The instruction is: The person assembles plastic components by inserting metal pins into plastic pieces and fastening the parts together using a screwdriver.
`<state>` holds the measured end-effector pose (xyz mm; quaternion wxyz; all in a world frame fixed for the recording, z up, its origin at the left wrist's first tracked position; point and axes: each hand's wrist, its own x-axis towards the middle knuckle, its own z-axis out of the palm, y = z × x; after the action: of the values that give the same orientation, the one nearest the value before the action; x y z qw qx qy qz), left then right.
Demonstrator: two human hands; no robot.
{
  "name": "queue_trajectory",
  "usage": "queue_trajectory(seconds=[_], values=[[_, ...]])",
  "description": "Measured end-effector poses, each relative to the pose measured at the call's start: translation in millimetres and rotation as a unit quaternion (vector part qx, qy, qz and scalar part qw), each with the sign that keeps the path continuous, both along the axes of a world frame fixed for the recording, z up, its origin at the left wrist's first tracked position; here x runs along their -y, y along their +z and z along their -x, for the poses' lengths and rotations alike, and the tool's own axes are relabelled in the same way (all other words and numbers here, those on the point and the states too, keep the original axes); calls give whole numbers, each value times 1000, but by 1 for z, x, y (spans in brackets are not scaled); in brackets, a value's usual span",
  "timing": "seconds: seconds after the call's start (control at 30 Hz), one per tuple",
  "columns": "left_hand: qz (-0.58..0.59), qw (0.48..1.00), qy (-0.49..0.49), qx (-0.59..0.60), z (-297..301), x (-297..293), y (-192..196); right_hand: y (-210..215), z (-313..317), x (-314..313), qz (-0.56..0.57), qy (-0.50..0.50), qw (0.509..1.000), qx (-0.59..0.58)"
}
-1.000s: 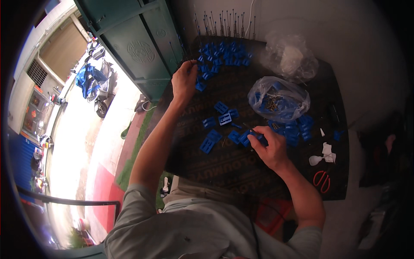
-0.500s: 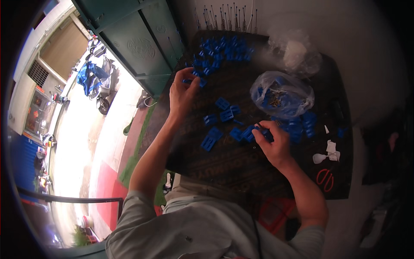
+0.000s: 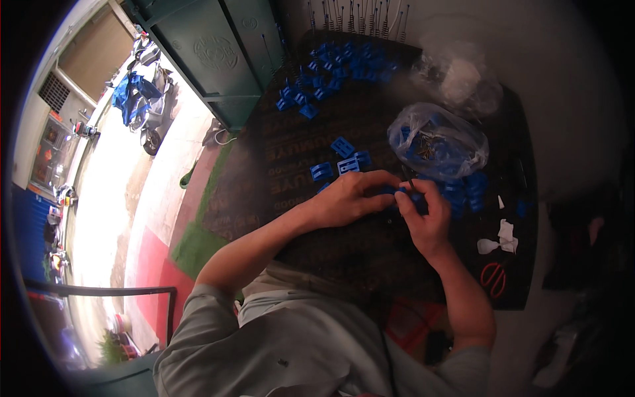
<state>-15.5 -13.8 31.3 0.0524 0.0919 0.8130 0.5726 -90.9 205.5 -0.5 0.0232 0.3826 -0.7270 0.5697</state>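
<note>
My left hand (image 3: 354, 198) and my right hand (image 3: 426, 212) meet over the middle of the dark table (image 3: 383, 264). Their fingertips pinch around a small blue plastic piece (image 3: 401, 190), mostly hidden by the fingers. A thin dark tool (image 3: 407, 176) sticks up from the right fingers; its kind cannot be made out. Just beyond my left hand lie several loose blue slotted plastic parts (image 3: 342, 147). More blue pieces (image 3: 473, 188) are heaped right of my right hand. At the back left stands a group of blue parts (image 3: 307, 110), some with thin upright stems.
A clear plastic bag (image 3: 476, 155) holds blue parts and small metal pieces (image 3: 430, 147). Behind it lies a crumpled clear bag (image 3: 463, 79). White scraps (image 3: 507, 233) and red-handled scissors (image 3: 493, 279) are at the right. Spring-based rods (image 3: 360, 23) line the wall; a green door (image 3: 218, 56) is left.
My left hand has let go of a blue piece at the back-left group and come back toward me to meet my right hand. The right hand stays in nearly the same place.
</note>
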Motion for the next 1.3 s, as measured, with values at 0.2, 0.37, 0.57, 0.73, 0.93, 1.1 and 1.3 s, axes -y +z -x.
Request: queue_trajectory(seconds=[0.2,0.37,0.57,0.73,0.93,1.1,1.3], values=[[-39,993,61,-90,-1,-9,-18,1,-1,0,-12,7,1000,28],[-166,984,53,-42,-3,-13,-25,-1,-1,0,-14,11,999,34],[-245,968,55,18,-7,-22,-28,0,0,-4,-26,11,999,27],[-280,958,54,37,-8,-26,-31,2,-4,-4,-28,6,998,47],[-304,947,78,69,-13,-21,-31,2,-3,4,-20,-2,999,50],[-345,935,58,59,-12,-25,-46,2,2,-1,-26,10,999,-23],[-347,935,51,45,-12,-29,-42,0,5,-1,-7,25,998,-53]])
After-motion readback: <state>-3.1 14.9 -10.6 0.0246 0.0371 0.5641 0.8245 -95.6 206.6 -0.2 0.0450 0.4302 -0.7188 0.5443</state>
